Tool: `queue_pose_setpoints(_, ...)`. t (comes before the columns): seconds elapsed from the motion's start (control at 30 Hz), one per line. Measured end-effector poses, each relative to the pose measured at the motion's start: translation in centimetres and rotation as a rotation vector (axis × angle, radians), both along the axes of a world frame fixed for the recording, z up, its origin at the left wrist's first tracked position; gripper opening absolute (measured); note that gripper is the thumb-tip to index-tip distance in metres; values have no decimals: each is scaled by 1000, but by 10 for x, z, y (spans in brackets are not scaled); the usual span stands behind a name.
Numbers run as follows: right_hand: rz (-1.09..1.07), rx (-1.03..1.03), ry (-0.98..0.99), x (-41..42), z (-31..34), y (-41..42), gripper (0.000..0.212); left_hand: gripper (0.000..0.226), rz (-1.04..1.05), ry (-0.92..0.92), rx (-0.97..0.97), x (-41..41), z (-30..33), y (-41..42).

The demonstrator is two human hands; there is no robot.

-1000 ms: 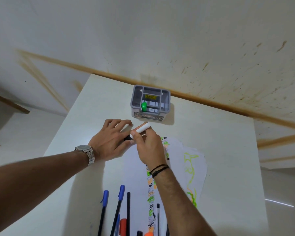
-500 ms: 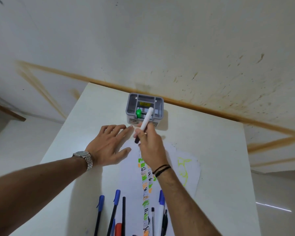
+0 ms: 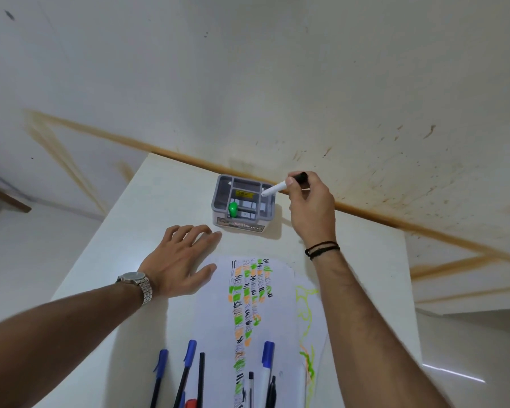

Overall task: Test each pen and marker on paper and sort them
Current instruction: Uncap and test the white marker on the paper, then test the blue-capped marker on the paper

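Only "OPEL" reads on the grey organizer [image 3: 238,227]'s front label.

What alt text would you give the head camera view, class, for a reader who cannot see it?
A person's right hand holds a white marker with a black cap over the far right corner of a grey organiser box on a white table. The left hand rests flat beside a scribbled test paper, with pens lined up nearer.

We have one head-worn wide view, looking forward and down over the white table [image 3: 351,260] toward the wall [image 3: 248,83]
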State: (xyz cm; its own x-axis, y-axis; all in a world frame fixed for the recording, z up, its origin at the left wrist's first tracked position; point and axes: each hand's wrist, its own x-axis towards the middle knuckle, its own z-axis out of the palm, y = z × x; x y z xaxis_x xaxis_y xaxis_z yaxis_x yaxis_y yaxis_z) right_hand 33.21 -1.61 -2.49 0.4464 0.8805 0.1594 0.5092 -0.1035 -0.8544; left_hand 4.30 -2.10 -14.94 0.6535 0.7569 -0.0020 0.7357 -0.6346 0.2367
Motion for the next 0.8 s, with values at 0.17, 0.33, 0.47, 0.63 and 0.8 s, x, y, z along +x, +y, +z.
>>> queue_pose_setpoints(0.17,84,-134,-198,-7,-21,12,20,69,1,-5,-9,-1,-1,1)
queue_pose_setpoints(0.33,94,-250,-180,-8,-28,28,19,68,2,-6,-1,0,-1,1)
queue_pose_setpoints(0.47,42,-307,-56,-3,-35,29,22,68,1,-7,0,0,-1,2)
queue_pose_setpoints(0.63,-38,-248,27,-5,-30,-2,33,68,4,-4,-1,0,-1,1)
queue_pose_setpoints(0.8,158,-559,-104,-14,-24,-64,20,68,3,-2,2,-1,-1,1)
